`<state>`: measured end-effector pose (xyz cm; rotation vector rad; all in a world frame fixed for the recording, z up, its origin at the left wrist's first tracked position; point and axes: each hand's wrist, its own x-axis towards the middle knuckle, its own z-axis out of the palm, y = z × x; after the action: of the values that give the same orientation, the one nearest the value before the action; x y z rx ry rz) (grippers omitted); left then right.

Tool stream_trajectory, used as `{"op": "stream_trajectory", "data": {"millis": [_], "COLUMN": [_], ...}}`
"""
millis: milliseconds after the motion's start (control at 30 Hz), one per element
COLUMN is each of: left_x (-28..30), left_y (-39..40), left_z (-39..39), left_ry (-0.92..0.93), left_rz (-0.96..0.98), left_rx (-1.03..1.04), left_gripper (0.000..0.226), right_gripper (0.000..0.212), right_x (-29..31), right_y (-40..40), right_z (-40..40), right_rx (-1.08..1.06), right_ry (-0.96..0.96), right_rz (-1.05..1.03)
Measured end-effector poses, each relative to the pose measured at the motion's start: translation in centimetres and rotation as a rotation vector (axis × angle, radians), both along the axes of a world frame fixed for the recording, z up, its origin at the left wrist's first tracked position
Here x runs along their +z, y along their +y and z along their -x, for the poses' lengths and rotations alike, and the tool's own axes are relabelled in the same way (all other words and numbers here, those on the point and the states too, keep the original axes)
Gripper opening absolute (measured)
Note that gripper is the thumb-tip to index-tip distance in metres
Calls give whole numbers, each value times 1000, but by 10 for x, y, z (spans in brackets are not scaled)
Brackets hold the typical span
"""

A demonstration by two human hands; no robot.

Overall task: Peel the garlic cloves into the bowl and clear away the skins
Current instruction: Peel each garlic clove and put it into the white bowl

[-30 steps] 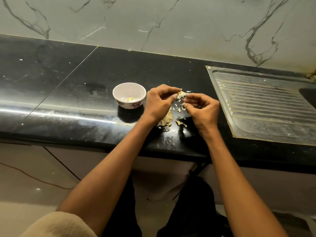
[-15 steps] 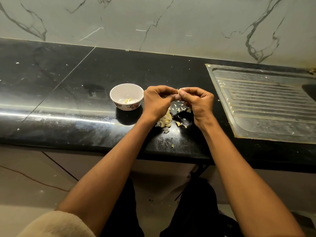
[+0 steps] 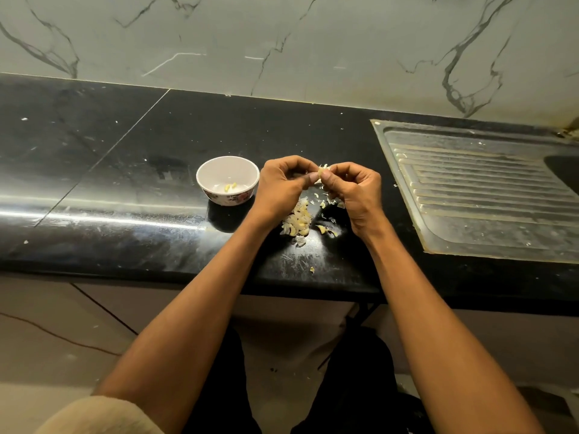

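Note:
Both hands meet above the black counter, just right of the bowl. My left hand [image 3: 282, 186] and my right hand [image 3: 354, 189] pinch one garlic clove [image 3: 322, 172] between their fingertips, with pale skin sticking up from it. A small white bowl [image 3: 206, 173] with a flowered outside stands left of my left hand and holds a few peeled cloves [image 3: 230, 187]. Under my hands lies a heap of unpeeled cloves [image 3: 297, 222]. Loose skin flakes [image 3: 327, 200] are scattered beside it.
The black stone counter [image 3: 125, 183] runs left to right, its front edge near my forearms. A steel drainboard [image 3: 479, 195] with ridges fills the right side, with the sink basin at the far right edge. A marble wall stands behind.
My hands came together from slightly apart and rose a little above the heap, both now pinching the clove. The bowl and heap stayed in place.

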<state>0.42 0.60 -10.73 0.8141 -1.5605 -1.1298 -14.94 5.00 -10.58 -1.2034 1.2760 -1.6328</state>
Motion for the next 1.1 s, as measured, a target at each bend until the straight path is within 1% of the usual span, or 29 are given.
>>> {"op": "stream_trajectory", "data": {"millis": [67, 133, 233, 333, 467, 567, 667, 800, 967, 1000, 1100], "left_x": [1, 1, 2, 1, 1, 2, 1, 0, -1, -1, -1], "left_y": [0, 0, 2, 1, 0, 0, 1, 3, 6, 7, 10], "left_z": [0, 2, 3, 3, 2, 2, 3, 4, 4, 4, 4], "left_ry": [27, 55, 57, 72, 87, 66, 34, 17, -39, -57, -113], "left_rz": [-27, -59, -84, -98, -96, -70, -47, -12, 77, 118, 249], "left_rx": [-6, -13, -14, 6, 13, 17, 45, 111, 164, 172, 191], "left_gripper": [3, 6, 7, 3, 5, 6, 6, 5, 6, 6, 10], "right_gripper": [6, 7, 12, 14, 15, 12, 8, 8, 7, 8, 21], "right_x": [0, -1, -2, 0, -1, -2, -2, -2, -3, -3, -3], "right_y": [0, 0, 1, 3, 5, 5, 5, 6, 4, 4, 5], "right_z": [-1, -2, -4, -4, -3, -5, -8, -9, -11, -11, -12], "right_rx": [-14, -31, -33, -4, 2, -24, -26, -16, -64, -71, -82], "right_ry": [-10, -31, -72, -94, -75, -23, -15, 4, 62, 59, 34], "right_rz": [0, 2, 6, 8, -14, -20, -38, -55, -67, -66, -66]}}
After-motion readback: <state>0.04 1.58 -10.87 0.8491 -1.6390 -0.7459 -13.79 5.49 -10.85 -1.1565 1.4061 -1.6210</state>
